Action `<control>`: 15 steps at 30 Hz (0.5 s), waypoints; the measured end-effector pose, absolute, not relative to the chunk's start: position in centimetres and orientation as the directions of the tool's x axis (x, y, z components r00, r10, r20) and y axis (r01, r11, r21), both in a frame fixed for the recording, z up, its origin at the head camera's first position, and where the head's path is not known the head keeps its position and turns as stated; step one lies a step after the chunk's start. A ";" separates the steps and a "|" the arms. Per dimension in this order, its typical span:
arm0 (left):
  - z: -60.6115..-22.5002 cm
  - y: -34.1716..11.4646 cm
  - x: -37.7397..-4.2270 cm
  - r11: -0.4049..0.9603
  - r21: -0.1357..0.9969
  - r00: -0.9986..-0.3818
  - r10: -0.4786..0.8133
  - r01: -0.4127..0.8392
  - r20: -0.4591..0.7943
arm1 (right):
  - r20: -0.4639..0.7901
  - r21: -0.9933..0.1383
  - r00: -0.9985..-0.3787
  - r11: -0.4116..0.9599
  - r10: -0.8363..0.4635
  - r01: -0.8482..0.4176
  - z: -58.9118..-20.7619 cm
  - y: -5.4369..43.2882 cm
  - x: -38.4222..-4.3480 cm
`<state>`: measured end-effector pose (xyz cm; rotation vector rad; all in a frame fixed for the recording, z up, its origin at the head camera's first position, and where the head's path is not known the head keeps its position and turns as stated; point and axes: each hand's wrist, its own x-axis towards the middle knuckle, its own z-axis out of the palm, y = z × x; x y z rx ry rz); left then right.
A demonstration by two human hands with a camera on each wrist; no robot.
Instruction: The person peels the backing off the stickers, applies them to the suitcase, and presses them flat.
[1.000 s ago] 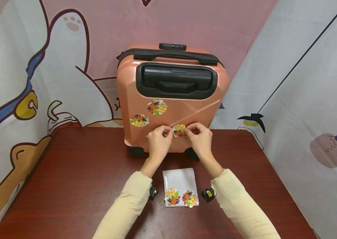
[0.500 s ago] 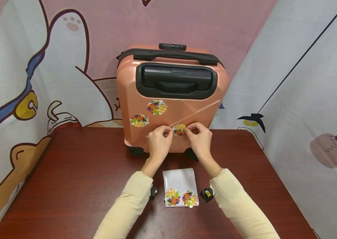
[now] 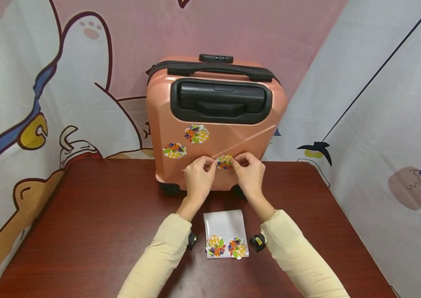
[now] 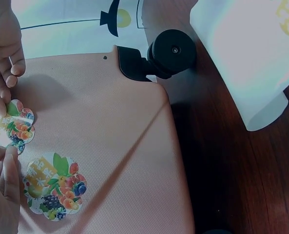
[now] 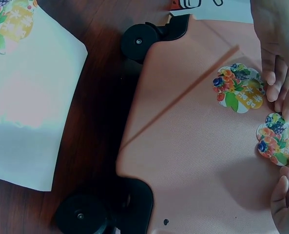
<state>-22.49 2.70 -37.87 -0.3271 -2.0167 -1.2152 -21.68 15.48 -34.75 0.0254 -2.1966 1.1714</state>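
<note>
A pink hard-shell suitcase (image 3: 160,111) stands upright on the table, with two round fruit stickers on its left part: an upper sticker (image 3: 197,134) and a lower sticker (image 3: 175,150). My left hand (image 3: 200,176) pinches the left edge of a third fruit sticker (image 3: 224,162), low on the suitcase. Opposite it, the thumb and finger of my right hand (image 3: 250,174) pinch the right edge. The wrist views show this sticker (image 4: 17,124) close over the shell, with another sticker (image 5: 239,87) flat beside it. Whether the held one touches the shell, I cannot tell.
On the brown table (image 3: 95,223) lies a white sticker sheet (image 3: 225,223) between my forearms, with two fruit stickers along its near edge. Black wheels (image 4: 172,51) stick out at the suitcase's bottom. A cartoon-printed cloth (image 3: 248,29) hangs behind.
Both hands stay at the same spot on the held sticker. My right forearm has shifted very slightly inward; little else differs.
</note>
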 end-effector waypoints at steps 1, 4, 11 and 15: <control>-37.9 2.7 -22.5 0.517 0.651 -0.689 -0.152 0.555 0.708 | 0.545 -0.738 -0.793 0.604 0.271 -0.301 -34.8 15.5 -21.7; -37.9 2.6 -22.5 0.519 0.651 -0.691 -0.149 0.554 0.707 | 0.549 -0.734 -0.789 0.610 0.275 -0.298 -34.8 15.6 -21.7; -38.1 2.2 -22.3 0.516 0.677 -0.715 -0.165 0.524 0.680 | 0.523 -0.757 -0.807 0.585 0.274 -0.291 -35.2 16.3 -21.8; -38.3 1.9 -22.2 0.514 0.698 -0.737 -0.172 0.499 0.654 | 0.465 -0.800 -0.844 0.533 0.265 -0.274 -35.6 16.7 -21.6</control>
